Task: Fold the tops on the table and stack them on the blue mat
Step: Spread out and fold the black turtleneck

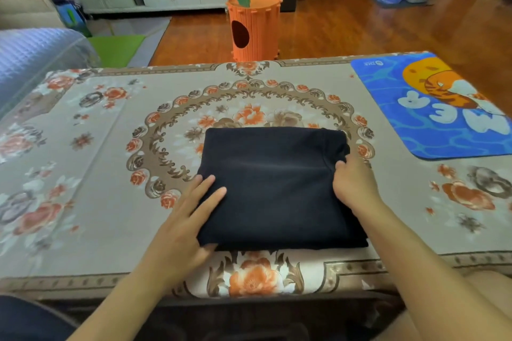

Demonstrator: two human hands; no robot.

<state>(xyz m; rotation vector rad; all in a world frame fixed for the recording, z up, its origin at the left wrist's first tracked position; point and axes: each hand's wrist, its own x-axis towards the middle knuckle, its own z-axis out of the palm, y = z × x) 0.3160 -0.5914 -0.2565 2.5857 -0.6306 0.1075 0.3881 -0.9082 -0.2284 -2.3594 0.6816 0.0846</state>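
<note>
A black top, folded into a neat rectangle, lies in the middle of the table near the front edge. My left hand holds its left edge, fingers stretched flat on top and the thumb tucked under the cloth at the front corner. My right hand grips the right edge, fingers curled into the fabric. The blue mat, printed with an orange tiger and white letters, lies at the far right of the table with nothing on it.
The table carries a grey floral cloth. Beyond its far edge stands an orange carrot-shaped bin on a wooden floor. A blue quilted sofa arm borders the table's left side. Cabinets line the back wall.
</note>
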